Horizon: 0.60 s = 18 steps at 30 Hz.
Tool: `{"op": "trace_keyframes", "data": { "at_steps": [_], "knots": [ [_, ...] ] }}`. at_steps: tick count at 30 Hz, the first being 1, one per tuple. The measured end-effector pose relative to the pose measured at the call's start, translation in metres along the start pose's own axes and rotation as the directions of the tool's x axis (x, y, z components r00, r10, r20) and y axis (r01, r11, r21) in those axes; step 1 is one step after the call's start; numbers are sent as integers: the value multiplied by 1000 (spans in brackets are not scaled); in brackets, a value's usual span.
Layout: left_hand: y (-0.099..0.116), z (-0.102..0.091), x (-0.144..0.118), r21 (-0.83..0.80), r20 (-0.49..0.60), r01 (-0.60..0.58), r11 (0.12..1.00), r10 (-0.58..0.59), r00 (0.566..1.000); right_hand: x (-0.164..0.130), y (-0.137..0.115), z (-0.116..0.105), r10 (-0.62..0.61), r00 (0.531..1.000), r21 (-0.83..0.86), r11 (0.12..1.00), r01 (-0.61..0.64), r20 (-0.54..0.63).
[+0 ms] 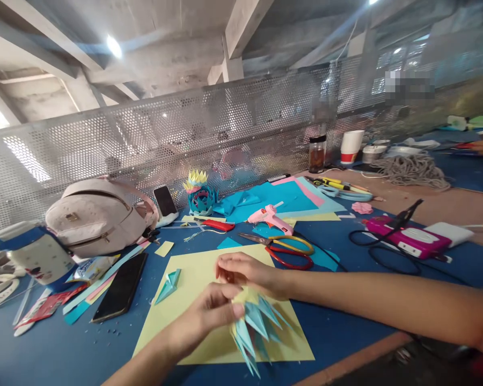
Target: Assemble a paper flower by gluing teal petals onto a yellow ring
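Head camera view: a spiky paper piece (pixel 254 327) made of light blue folded points is held between both hands, above the near edge of a yellow sheet (pixel 193 284) that lies on the blue bench (pixel 64 348). The left hand (pixel 209 316) is closed on the piece, with thumb and fingers pinched at its top, where a bit of yellow paper is seen. The right hand (pixel 245 273) is curled over the same spot from behind, its fingertips pressed to the piece; how firmly it is gripped cannot be told.

One single folded blue point (pixel 168 285) lies on the yellow sheet, near its left edge. Scissors (pixel 282 245) and a pink glue gun (pixel 268 217) are placed behind the sheet, toward the middle of the bench. A black phone (pixel 121 292) lies at the left of the sheet, and a pale backpack (pixel 99 214) stands at the far left edge.

For good work, it is judged that the piece should be pinched only at its centre, so the thin points are not bent, and the points should be kept evenly spread while the centre is pressed.
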<state>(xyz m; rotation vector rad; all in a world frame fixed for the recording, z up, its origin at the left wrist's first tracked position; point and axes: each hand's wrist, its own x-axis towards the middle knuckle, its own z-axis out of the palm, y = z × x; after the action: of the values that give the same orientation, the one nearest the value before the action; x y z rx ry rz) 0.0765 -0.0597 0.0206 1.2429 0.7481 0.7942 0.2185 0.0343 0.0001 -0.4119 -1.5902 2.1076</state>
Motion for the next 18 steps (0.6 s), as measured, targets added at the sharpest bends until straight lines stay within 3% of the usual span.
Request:
{"op": "trace_keyframes", "data": {
  "at_steps": [5, 11, 13, 15, 18],
  "knots": [
    [13, 13, -5, -100, 134, 74, 992, -60, 989, -1, 0, 1, 8, 997, -172, 985, 5, 72],
    [16, -17, -19, -159, -50, 69, 985, -78, 996, -10, -16, -6, 96, 995, -232, 968, -100, -27],
    [13, -32, -19, -70, -107, 1, 998, -9, 994, -11, -23, -14, 124, 991, -273, 953, -132, -45],
    [12, -48, -17, 122, -49, -109, 987, 115, 992, -13, -31, -24, 129, 990, -338, 931, -139, -53],
    [14, -66, -12, 273, 31, -258, 927, 260, 965, -20, -47, -37, 122, 987, -521, 839, -159, -104]
  ]
}}
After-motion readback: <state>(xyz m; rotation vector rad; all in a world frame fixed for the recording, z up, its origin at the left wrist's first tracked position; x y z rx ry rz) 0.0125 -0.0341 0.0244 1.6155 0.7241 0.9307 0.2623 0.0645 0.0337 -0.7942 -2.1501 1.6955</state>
